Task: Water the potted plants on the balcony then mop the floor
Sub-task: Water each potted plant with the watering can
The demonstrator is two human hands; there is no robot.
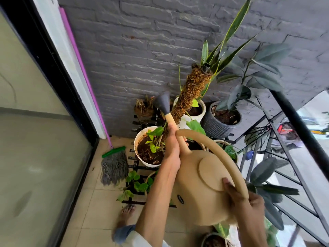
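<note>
A tan watering can [201,177] is tilted forward, its grey rose head [162,102] pointing toward the pots at the wall. My left hand [172,145] grips the spout just behind the rose. My right hand [247,202] grips the long curved handle at the back of the can. Below the spout stands a white pot [140,157] with dark soil, small green leaves and a coir moss pole [188,97]. Behind it are a second white pot [201,111] and a dark textured pot [213,125] with a rubber plant.
A purple-handled mop [114,164] with a green clamp leans in the corner against the grey brick wall. A glass sliding door is on the left. A black metal railing [295,125] runs along the right. Black slatted plant stands, a small leafy plant [137,184] and my bare foot [126,214] are on the tiled floor.
</note>
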